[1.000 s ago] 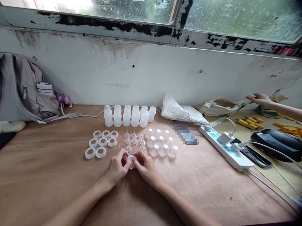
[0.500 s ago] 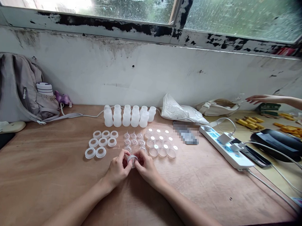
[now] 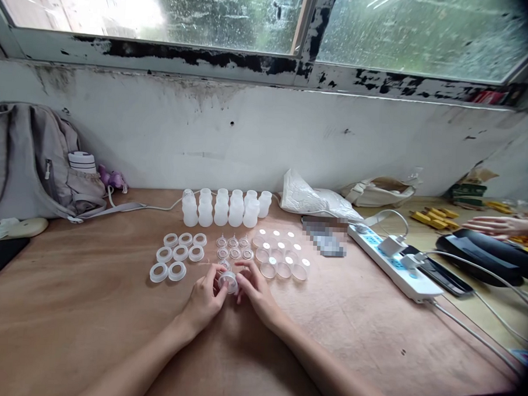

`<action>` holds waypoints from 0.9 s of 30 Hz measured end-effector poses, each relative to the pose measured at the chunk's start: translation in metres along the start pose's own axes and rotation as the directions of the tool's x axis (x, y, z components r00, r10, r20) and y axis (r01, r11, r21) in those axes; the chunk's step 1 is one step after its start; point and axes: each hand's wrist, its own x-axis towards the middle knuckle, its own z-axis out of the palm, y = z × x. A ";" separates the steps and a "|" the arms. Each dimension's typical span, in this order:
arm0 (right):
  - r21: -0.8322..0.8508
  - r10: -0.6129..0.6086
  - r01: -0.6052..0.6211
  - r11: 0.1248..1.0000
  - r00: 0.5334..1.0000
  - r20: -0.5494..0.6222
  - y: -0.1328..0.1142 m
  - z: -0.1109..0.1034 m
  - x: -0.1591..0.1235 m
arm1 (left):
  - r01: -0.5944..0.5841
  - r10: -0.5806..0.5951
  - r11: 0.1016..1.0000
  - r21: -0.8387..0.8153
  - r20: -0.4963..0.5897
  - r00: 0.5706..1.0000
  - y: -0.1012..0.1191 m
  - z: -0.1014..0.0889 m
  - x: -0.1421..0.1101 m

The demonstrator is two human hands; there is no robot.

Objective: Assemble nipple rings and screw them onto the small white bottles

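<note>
A translucent white screw ring [image 3: 229,283] is pinched between the thumb and fingers of my left hand [image 3: 206,295], tilted up over the table; a clear piece seems to sit inside it. My right hand [image 3: 257,292] is just right of the ring, thumb and fingers apart, with nothing visible held. Whether a fingertip still touches the ring is unclear. Several matching rings [image 3: 180,253] lie in rows to the left. Beyond my hands lie several clear nipple-like pieces [image 3: 234,253], partly hidden by my fingers. Clear round caps [image 3: 284,270] with white dots stand in rows on the right.
Frosted bottles [image 3: 221,211] stand in rows at the back. A phone [image 3: 326,236], blurred out, and a white power strip [image 3: 392,265] with cables are to the right. A grey backpack [image 3: 30,153] leans at left. Another person's hand [image 3: 499,226] is over yellow pieces [image 3: 433,218].
My right fingers have come away from their grip on the ring and spread. The ring has turned in my left hand. The other person's hand has lowered toward the right.
</note>
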 end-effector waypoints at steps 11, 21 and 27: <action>0.392 0.181 -0.215 0.894 0.976 0.121 0.000 -0.005 0.004 | -0.061 0.067 0.987 -0.149 0.037 0.997 -0.003 -0.006 0.004; 0.416 0.204 -0.280 0.865 0.954 0.218 0.001 -0.010 0.003 | -0.064 0.093 0.968 -0.241 0.111 0.989 -0.011 -0.014 0.008; 0.459 0.185 -0.198 0.866 0.980 0.075 -0.003 -0.017 0.006 | -0.105 0.105 0.973 0.204 0.014 0.994 -0.002 -0.056 0.047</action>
